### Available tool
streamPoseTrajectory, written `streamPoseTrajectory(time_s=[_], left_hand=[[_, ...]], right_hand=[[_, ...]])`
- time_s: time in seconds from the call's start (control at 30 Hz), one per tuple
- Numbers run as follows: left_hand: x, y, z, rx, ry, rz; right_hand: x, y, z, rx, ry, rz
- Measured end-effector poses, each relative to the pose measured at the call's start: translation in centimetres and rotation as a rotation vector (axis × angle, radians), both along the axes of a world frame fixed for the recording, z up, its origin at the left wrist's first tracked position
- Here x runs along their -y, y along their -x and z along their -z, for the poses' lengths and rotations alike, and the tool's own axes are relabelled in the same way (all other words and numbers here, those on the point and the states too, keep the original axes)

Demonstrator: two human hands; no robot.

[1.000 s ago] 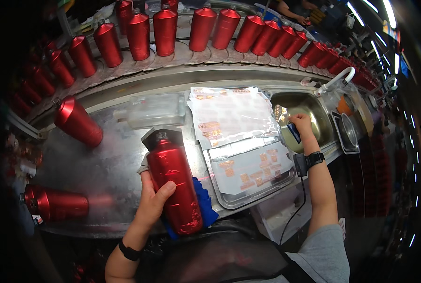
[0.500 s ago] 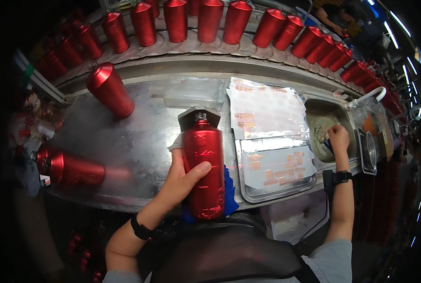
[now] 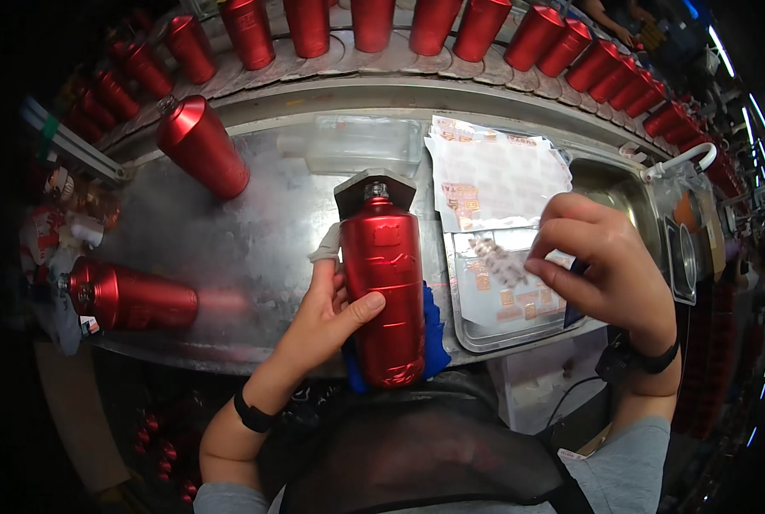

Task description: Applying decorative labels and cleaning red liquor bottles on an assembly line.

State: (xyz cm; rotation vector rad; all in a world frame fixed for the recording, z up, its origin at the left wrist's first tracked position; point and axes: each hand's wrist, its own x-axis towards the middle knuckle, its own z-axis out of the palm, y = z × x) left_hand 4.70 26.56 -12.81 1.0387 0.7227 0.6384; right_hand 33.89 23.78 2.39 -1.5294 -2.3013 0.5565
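A shiny metallic red bottle with raised shapes on its front leans before me, its bare threaded neck pointing away. My left hand is wrapped round its left side, thumb on the front. Behind its neck sits a dark angled holder, and blue cloth lies under its base. My right hand is raised right of the bottle, with thumb and fingers pinching a small limp printed decal. The decal hangs above a metal tray that bears printed white sheets.
Two more red bottles lie leftward, one tilted and one on its side. A clear plastic container is behind the holder. At right are a sink and white faucet. Red bottles line a conveyor behind.
My right hand has come up out of the sink and moved left over the tray, now with the decal in its fingers. My left hand keeps its hold on the bottle.
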Motion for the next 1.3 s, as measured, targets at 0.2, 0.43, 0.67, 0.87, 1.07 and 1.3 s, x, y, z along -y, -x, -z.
streamPoseTrajectory(time_s=[0.2,0.43,0.67,0.87,1.07,1.3], left_hand=[[-0.3,-0.1,-0.9,0.212,0.116,-0.128],[0.5,-0.8,-0.4,-0.033,-0.145,-0.148],[0.5,-0.7,0.7,-0.07,-0.176,-0.146],[0.6,-0.3,0.5,-0.031,-0.051,-0.183],[0.3,-0.8,0.2,0.065,0.002,-0.187],[0.0,-0.8,0.6,0.023,0.063,-0.156]], right_hand=[[-4.3,4.7,-0.6,-0.073,0.02,-0.369],[-8.0,7.7,3.6,0.08,-0.024,-0.408],[-8.9,7.7,5.8,0.022,-0.01,-0.299],[-7.4,6.3,9.3,-0.267,0.072,0.102],[-1.3,6.1,14.7,-0.834,0.479,0.415],[0.0,7.6,14.2,-0.907,0.555,0.429]])
